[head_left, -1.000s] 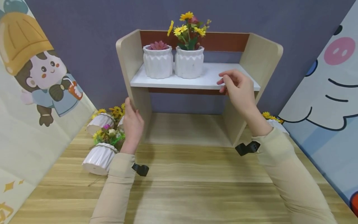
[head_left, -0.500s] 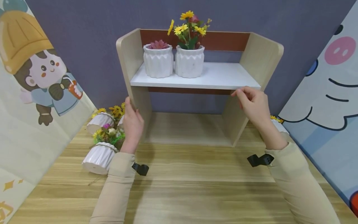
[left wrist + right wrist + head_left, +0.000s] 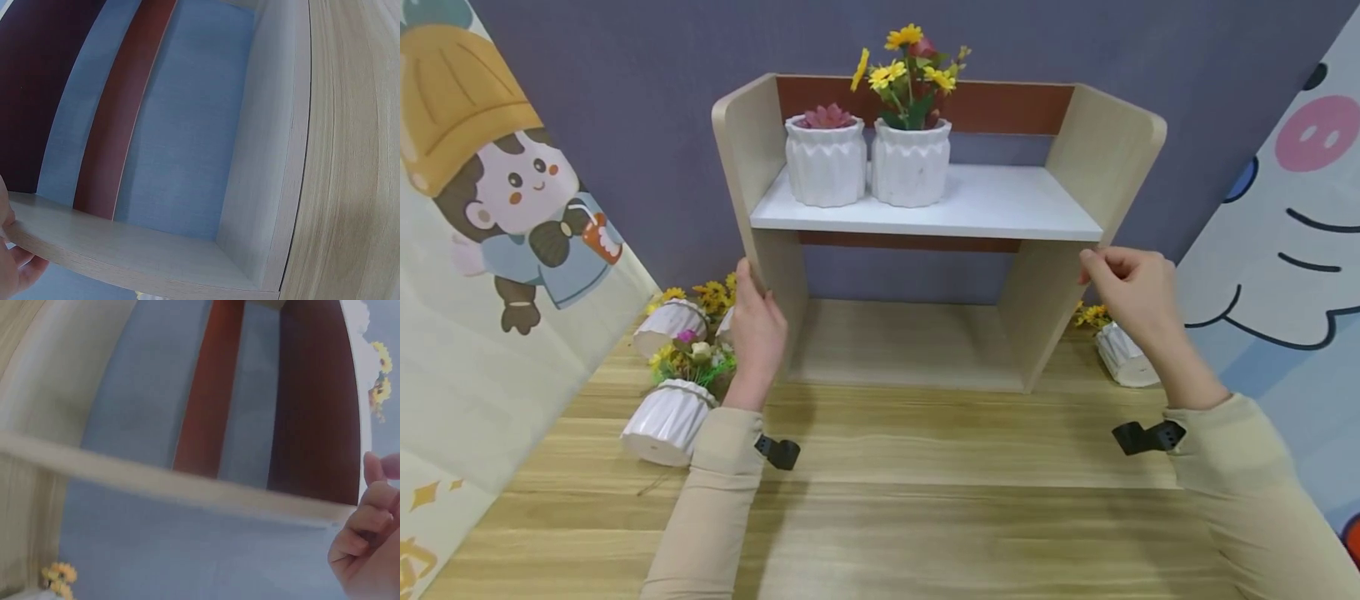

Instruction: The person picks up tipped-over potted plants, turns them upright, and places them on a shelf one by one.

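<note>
A small wooden shelf unit (image 3: 917, 390) with a white upper board (image 3: 1007, 200) stands on the table. On that board are two fluted white pots, one with a pink succulent (image 3: 826, 162) at the left, the other with yellow artificial flowers (image 3: 911, 167) beside it. My left hand (image 3: 758, 346) grips the front edge of the left side panel, its fingers wrapped around it in the left wrist view. By the front edge of the right side panel is my right hand (image 3: 1131, 292), fingers loosely curled and nothing in them.
Left of the shelf, several white flower pots lie tipped on the table, the nearest pot (image 3: 666, 421) with mixed blooms. Another tipped pot (image 3: 1123, 354) with yellow flowers lies at the right. Cartoon panels (image 3: 1292, 250) flank the table, and a grey-blue wall (image 3: 625, 125) stands behind.
My right hand has moved from over the white board's right end down and right, past the right panel's edge. The right-hand pot now shows more. My left hand stays put.
</note>
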Demonstrator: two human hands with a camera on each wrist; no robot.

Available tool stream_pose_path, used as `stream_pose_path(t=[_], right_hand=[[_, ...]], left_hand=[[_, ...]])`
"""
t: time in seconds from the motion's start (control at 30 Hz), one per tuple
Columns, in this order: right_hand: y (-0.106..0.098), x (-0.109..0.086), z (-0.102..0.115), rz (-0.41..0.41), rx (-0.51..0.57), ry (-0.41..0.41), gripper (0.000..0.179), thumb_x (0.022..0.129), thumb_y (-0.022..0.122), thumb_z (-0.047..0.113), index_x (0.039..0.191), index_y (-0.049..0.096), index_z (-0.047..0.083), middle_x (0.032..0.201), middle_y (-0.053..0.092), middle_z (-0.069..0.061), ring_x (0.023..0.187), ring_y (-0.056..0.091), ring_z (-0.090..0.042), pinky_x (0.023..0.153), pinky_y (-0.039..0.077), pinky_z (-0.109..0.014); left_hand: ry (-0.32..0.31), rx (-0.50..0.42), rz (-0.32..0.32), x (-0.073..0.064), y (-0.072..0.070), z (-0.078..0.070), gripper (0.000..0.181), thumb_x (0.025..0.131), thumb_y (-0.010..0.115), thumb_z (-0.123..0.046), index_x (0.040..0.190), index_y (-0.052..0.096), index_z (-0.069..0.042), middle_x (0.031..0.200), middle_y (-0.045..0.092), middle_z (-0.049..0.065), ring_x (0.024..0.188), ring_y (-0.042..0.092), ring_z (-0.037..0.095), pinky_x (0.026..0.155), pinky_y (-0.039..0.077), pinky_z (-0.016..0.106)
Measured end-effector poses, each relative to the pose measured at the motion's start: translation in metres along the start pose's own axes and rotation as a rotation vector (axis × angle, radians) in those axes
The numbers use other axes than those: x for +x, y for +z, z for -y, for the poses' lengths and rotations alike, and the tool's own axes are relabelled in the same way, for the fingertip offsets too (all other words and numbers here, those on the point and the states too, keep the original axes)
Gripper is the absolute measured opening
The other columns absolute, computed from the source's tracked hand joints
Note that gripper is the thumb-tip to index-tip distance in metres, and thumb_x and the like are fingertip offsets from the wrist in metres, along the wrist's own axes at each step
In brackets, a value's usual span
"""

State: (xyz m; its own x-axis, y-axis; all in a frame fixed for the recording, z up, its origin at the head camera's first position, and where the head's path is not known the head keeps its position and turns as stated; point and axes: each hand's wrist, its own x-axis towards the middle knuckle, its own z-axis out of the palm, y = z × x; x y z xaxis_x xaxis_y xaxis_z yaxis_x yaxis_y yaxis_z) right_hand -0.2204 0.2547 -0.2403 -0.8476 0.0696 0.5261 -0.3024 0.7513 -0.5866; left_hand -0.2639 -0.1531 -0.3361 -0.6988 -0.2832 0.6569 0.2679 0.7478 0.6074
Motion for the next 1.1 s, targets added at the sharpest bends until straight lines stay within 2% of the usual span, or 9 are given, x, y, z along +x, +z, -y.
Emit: stream_pose_path(t=[0.2,0.33,0.4,0.53,0.63,0.73,0.97,1.1], right_hand=[[-0.008,-0.002,-0.024,-0.006,-0.029,0.042,0.037,0.09,0.05,0.032,0.064,0.06,0.008,0.044,0.048,0.008,0.04,0.033,-0.014,0.038,0.025,-0.031],[-0.011,-0.003,-0.044,-0.006,-0.116,0.072,0.038,0.09,0.047,0.034,0.069,0.062,0.006,0.046,0.049,0.006,0.04,0.035,-0.014,0.039,0.025,-0.029],[-0.011,-0.003,-0.053,0.0,-0.168,0.065,0.038,0.091,0.046,0.033,0.075,0.065,0.004,0.05,0.054,0.002,0.041,0.037,-0.013,0.039,0.028,-0.027],[-0.011,-0.002,-0.072,0.014,-0.25,0.034,0.035,0.09,0.046,0.026,0.09,0.066,-0.003,0.066,0.062,-0.016,0.047,0.044,-0.012,0.045,0.034,-0.026],[-0.01,-0.001,-0.085,0.035,-0.289,0.035,0.036,0.09,0.045,0.023,0.1,0.063,-0.007,0.082,0.063,-0.025,0.058,0.053,-0.024,0.05,0.04,-0.031],[-0.008,-0.001,-0.098,0.061,-0.302,0.059,0.036,0.091,0.044,0.023,0.105,0.06,-0.007,0.09,0.061,-0.028,0.071,0.057,-0.037,0.053,0.043,-0.039],[0.0,-0.003,-0.127,0.125,-0.355,0.087,0.036,0.092,0.043,0.021,0.106,0.058,-0.008,0.097,0.055,-0.03,0.081,0.051,-0.041,0.061,0.041,-0.05],[0.004,-0.004,-0.138,0.183,-0.374,0.145,0.043,0.092,0.043,0.027,0.115,0.052,-0.009,0.105,0.046,-0.031,0.09,0.044,-0.044,0.065,0.039,-0.054]], left_hand=[[-0.006,0.002,0.007,0.001,-0.001,0.001,0.053,0.09,0.045,0.0,0.138,0.024,-0.009,0.128,0.046,0.023,0.096,0.055,0.044,0.083,0.05,0.049],[-0.005,0.013,0.006,0.001,-0.001,0.001,0.052,0.091,0.044,0.0,0.138,0.024,-0.008,0.128,0.046,0.023,0.095,0.055,0.044,0.083,0.05,0.049],[-0.002,0.013,0.007,0.001,-0.001,0.001,0.051,0.091,0.044,0.0,0.138,0.024,-0.008,0.128,0.045,0.024,0.097,0.055,0.044,0.085,0.049,0.049],[0.005,0.011,0.002,0.0,-0.001,0.001,0.051,0.09,0.044,0.001,0.137,0.025,-0.007,0.129,0.045,0.024,0.098,0.055,0.044,0.085,0.049,0.049],[0.008,0.006,-0.003,0.0,-0.001,0.0,0.051,0.09,0.044,0.001,0.137,0.025,-0.007,0.128,0.045,0.024,0.098,0.055,0.045,0.084,0.049,0.05],[0.01,0.0,-0.007,-0.001,-0.001,-0.001,0.05,0.091,0.044,0.001,0.137,0.025,-0.007,0.128,0.045,0.024,0.096,0.055,0.045,0.082,0.05,0.05],[0.004,0.008,-0.012,-0.002,-0.001,-0.001,0.05,0.091,0.043,0.0,0.137,0.024,-0.007,0.129,0.045,0.024,0.091,0.056,0.046,0.078,0.051,0.051],[0.001,0.009,-0.015,-0.002,-0.001,-0.001,0.05,0.091,0.044,-0.001,0.137,0.025,-0.007,0.128,0.045,0.024,0.091,0.056,0.045,0.078,0.051,0.051]])
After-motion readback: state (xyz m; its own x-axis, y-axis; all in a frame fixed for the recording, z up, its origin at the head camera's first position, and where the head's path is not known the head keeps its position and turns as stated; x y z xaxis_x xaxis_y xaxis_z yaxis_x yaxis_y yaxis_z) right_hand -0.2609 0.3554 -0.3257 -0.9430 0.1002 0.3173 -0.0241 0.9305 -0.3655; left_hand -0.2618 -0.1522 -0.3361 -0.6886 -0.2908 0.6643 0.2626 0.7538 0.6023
